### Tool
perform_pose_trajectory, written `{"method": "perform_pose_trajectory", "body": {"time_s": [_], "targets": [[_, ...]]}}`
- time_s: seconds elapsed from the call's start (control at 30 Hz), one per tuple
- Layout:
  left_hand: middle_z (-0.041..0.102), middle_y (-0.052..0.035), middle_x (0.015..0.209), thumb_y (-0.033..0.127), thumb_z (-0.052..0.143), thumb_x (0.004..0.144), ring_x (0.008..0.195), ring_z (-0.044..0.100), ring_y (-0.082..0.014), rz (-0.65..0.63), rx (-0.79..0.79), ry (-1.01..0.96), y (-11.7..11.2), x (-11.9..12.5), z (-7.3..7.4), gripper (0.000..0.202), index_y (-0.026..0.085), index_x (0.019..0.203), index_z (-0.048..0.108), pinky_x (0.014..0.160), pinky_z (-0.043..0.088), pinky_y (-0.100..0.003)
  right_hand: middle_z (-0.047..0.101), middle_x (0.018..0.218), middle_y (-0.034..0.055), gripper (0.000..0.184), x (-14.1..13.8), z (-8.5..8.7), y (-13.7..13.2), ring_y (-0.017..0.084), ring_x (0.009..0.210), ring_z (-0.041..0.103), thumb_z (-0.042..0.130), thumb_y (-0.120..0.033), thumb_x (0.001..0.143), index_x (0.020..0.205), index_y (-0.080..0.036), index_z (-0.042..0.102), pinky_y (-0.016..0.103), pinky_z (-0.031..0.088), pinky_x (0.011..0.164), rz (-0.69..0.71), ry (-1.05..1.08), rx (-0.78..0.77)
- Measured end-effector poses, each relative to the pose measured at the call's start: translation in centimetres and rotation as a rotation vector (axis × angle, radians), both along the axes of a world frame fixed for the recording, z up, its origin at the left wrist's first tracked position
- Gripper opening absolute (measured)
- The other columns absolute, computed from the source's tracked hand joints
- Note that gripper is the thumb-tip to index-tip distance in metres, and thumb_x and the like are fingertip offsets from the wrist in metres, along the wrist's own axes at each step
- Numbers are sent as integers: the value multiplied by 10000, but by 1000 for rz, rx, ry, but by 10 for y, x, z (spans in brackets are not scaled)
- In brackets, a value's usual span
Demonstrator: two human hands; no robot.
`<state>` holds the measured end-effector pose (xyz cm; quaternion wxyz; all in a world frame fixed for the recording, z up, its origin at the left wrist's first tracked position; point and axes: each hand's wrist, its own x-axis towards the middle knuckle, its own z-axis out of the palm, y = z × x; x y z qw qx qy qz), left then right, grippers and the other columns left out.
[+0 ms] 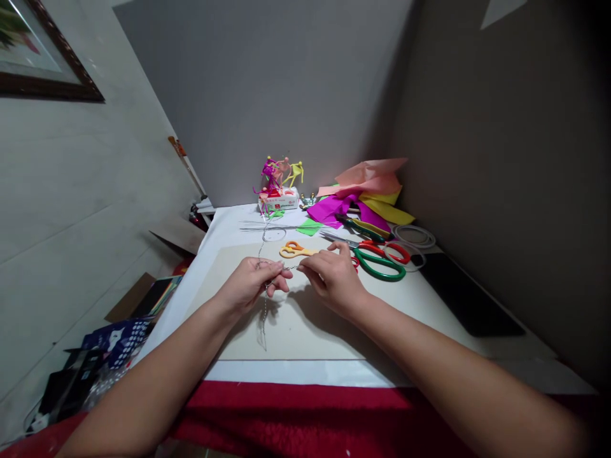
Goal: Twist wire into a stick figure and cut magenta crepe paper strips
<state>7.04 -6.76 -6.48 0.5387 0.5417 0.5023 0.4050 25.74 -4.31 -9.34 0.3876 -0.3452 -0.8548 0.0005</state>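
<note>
At frame centre, bare left hand [251,281] and right hand [337,275], fingers [273,270] pinched thin twisted silver wire [293,268], forearms [420,334] slanted inward.

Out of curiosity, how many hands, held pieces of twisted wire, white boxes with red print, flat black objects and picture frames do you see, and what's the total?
Hands: 2, a left hand and a right hand
Twisted wire piece: 1
White box with red print: 1
Flat black object: 1
Picture frame: 1
Total: 6
</note>
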Motion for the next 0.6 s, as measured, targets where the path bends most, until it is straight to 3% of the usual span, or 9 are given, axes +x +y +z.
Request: {"method": "perform_pose_trajectory", "body": {"time_s": [0.23,0.37,0.5,0.6], "targets": [[610,-75,486,315,662,715,662,576,-147,119,32,-91,2,1,1,300,124,484,673,560,384,-209,665,713,-7,217,7,1,14,141,715,496,471,-245,903,767,-189,630,345,205,828,0,59,-219],[640,-65,542,340,672,714,506,490,-83,129,21,-133,5,-1,-5,296,113,524,686,511,362,-201,664,685,-10,195,4,-2,15,131,665,510,509,-241,877,746,-189,643,325,231,767,-13,118,-337],[669,-66,583,325,676,714,434,419,-46,157,4,-158,3,1,-5,270,106,557,695,520,370,-196,684,724,7,182,2,-2,11,153,694,524,525,-255,868,758,-196,657,350,244,784,-59,146,-216],[665,-68,569,311,671,720,444,428,-47,213,49,-151,1,3,0,276,101,542,691,555,390,-195,686,957,49,162,6,0,13,219,919,528,580,-288,829,951,-213,656,380,274,864,-109,299,-124]]}}
